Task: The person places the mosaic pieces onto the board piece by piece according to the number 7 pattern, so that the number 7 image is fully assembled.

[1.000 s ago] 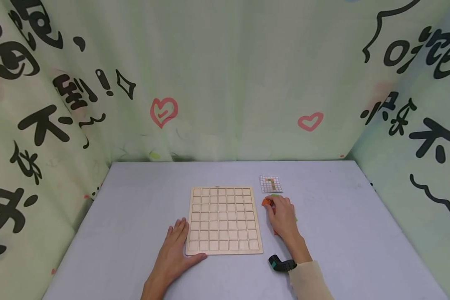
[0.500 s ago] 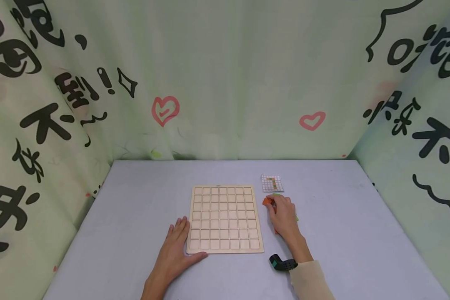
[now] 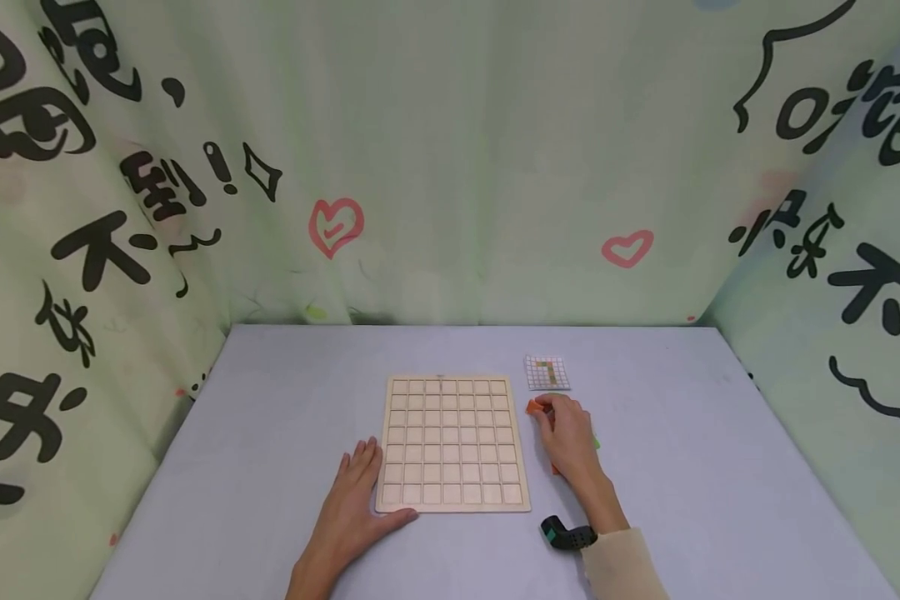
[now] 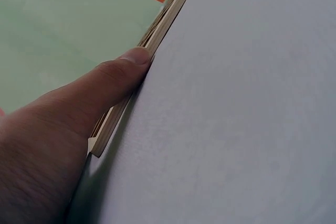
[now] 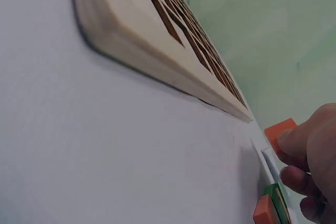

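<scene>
A square wooden grid board (image 3: 453, 507) lies on the table. My left hand (image 3: 352, 508) rests at its left front corner, fingers extended along the side and thumb on the front edge; the left wrist view shows the thumb (image 4: 118, 74) touching that edge. To the right of the board, my right hand (image 3: 570, 433) pinches a small orange block (image 5: 278, 132) between thumb and fingertips. Under this hand lie more pieces, mostly hidden: a green one (image 5: 286, 208) and an orange one (image 5: 265, 211) show in the right wrist view.
A small card (image 3: 547, 372) with a printed grid and coloured pattern lies beyond my right hand. A black band (image 3: 567, 533) is on the right wrist. Printed curtains (image 3: 480, 167) stand behind and beside the white table (image 3: 307, 367).
The head view shifts slightly. Beyond my right fingers less of a green piece shows, and the orange block is tilted a little differently. My left hand stays on the board.
</scene>
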Available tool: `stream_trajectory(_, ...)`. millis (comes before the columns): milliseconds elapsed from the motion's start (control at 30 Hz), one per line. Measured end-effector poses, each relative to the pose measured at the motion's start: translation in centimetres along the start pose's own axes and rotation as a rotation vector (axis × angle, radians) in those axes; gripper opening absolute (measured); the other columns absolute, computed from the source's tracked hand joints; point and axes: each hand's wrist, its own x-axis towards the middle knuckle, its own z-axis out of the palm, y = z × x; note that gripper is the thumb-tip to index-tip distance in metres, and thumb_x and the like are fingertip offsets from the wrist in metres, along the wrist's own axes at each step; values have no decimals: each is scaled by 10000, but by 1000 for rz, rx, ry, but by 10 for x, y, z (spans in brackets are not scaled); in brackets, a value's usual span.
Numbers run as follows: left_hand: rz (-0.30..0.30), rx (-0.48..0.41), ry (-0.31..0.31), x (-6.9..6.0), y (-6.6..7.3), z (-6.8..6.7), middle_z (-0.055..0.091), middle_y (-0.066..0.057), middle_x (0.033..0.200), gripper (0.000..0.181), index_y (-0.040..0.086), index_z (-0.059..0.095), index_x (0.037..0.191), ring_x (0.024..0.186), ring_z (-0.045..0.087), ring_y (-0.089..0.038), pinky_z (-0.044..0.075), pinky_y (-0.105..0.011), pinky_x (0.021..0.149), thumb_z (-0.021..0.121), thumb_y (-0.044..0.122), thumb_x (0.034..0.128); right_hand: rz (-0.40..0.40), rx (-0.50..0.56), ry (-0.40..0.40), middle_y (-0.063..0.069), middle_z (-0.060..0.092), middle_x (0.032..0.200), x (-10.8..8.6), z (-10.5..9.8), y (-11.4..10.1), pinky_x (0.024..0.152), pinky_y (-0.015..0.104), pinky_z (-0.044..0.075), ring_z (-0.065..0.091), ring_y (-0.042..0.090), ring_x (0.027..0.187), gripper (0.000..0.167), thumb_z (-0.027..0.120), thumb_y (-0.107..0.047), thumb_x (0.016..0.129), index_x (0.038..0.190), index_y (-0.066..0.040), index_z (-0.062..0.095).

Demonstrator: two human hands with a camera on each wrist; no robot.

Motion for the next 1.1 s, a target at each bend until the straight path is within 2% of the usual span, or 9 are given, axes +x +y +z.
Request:
stream_trajectory(133, 8, -4, 11, 0, 0, 1, 374, -159, 1605, 1105, -16, 426, 1497, 1529, 293, -297, 140, -350, 1281, 810, 637, 692, -19, 44, -1, 133, 678, 992, 2, -2, -3, 748, 358, 488, 573, 231, 832, 214, 676, -105, 948, 1134, -2, 653)
stream_trajectory(233, 11, 0, 14, -1, 0, 1, 376, -156, 1605, 1105, -15, 426, 1498, 1527, 297, -296, 157, -372, 1276, 812, 634, 691, -34, 71, -4, 139, 686, 1035, 4, -2, -7, 735, 355, 535, 605, 228, 859, 213, 672, -94, 947, 1138, -1, 651)
stream_trajectory(467, -2, 7, 12, -1, 1, -1, 376, -166, 1602, 1106, -24, 428, 1493, 1524, 297, -318, 209, -449, 1260, 809, 637, 692, -71, 124, -23, 112, 653, 987, 13, -3, -22, 705, 298, 509, 580, 192, 839, 197, 653, -76, 949, 1131, -2, 642)
stream_trajectory(733, -9, -12, 0, -1, 1, -2, 360, -161, 1612, 1100, -16, 414, 1504, 1531, 282, -312, 175, -421, 1266, 808, 626, 702, -63, 150, -81, 105, 649, 1018, 20, 0, -37, 727, 312, 526, 594, 195, 887, 211, 610, -134, 996, 1172, -19, 635)
stream_trajectory(1100, -4, -22, -1, 0, 1, 0, 360, -161, 1612, 1102, -14, 414, 1505, 1533, 280, -308, 168, -416, 1270, 813, 625, 699, -74, 216, -119, 115, 657, 1052, 25, 13, -53, 746, 329, 567, 602, 196, 886, 199, 592, -89, 996, 1173, -7, 633)
